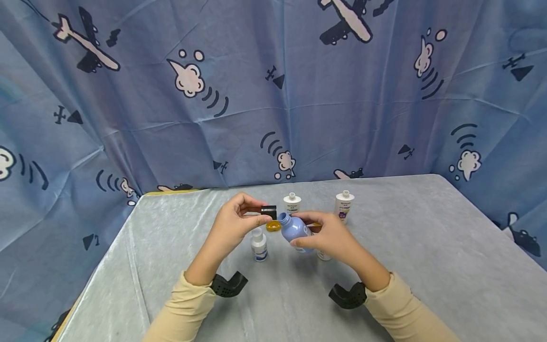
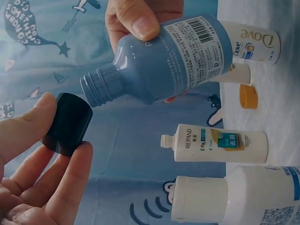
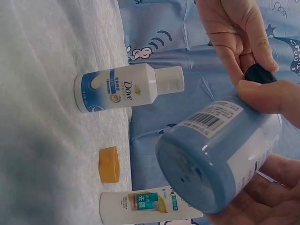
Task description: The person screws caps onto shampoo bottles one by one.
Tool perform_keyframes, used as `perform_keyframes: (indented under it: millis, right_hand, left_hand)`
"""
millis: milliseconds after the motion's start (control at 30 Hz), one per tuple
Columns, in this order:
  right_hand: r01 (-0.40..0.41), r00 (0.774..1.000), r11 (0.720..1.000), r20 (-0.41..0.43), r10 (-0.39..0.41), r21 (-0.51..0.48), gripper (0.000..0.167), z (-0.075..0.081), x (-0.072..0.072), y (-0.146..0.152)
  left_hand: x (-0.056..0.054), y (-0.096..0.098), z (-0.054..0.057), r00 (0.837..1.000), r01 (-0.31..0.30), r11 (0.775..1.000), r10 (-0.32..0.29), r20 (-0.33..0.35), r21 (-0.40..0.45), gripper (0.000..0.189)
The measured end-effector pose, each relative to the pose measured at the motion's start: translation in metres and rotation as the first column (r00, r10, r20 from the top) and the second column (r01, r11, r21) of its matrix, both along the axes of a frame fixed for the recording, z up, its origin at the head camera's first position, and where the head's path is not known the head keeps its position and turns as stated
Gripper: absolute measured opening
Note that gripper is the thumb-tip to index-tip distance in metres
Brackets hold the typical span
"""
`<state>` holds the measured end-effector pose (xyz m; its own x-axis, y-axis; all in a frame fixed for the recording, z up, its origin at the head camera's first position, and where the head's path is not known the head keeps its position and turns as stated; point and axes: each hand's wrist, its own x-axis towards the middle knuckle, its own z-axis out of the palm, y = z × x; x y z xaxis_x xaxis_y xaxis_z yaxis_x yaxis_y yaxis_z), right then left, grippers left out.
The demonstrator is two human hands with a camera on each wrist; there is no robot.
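Observation:
Between thumb and fingers, my left hand [image 1: 235, 218] pinches a black cap [image 2: 70, 124]. My right hand [image 1: 329, 236] grips a blue bottle [image 1: 295, 230] around its body, tilted so its uncapped, threaded neck [image 2: 96, 88] points toward the cap. A small gap separates cap and neck in the left wrist view. The blue bottle's base and barcode label [image 3: 211, 121] face the right wrist camera. A white capped Dove bottle [image 1: 259, 247] stands upright on the table near the left hand. Just beyond the hands lies a yellow-orange cap [image 1: 273, 226].
Farther back stand two white bottles without caps, a Repand bottle [image 1: 292, 201] and another [image 1: 344, 205] to the right. One more white bottle [image 1: 323, 256] is mostly hidden behind my right hand. A grey cloth covers the table [image 1: 427, 237]; a blue patterned curtain [image 1: 256, 95] hangs behind.

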<state>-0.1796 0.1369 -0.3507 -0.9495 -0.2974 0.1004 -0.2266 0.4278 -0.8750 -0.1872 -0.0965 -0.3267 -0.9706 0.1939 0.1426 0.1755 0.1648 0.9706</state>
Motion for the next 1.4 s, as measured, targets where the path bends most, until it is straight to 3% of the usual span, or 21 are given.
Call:
perform_keyframes:
  millis: [300, 533, 933, 1200, 1400]
  right_hand:
    - [-0.024, 0.999, 1.000, -0.041, 0.024, 0.008, 0.054, -0.003, 0.002, -0.002]
    - [-0.034, 0.995, 0.999, -0.093, 0.037, 0.039, 0.051, -0.004, 0.003, -0.004]
    - [-0.038, 0.994, 0.997, -0.095, 0.045, 0.069, 0.051, -0.002, 0.006, -0.005]
    - [-0.047, 0.995, 0.997, -0.088, 0.052, 0.064, 0.052, -0.003, 0.006, -0.005]
    - [-0.046, 0.995, 0.997, -0.087, 0.052, 0.069, 0.052, -0.003, 0.007, -0.005]
  left_hand:
    - [0.002, 0.000, 0.001, 1.000, -0.007, 0.999, 0.006, -0.030, -0.045, 0.028]
    - [0.006, 0.003, 0.001, 0.999, 0.020, 0.998, -0.023, -0.048, -0.064, 0.027]
    - [0.010, 0.006, 0.000, 0.999, 0.049, 0.995, -0.051, -0.020, -0.083, 0.026]
    - [0.011, 0.008, -0.003, 0.995, 0.078, 0.993, -0.083, -0.058, -0.090, 0.028]
    - [0.010, 0.010, -0.004, 0.995, 0.077, 0.990, -0.084, -0.049, -0.120, 0.027]
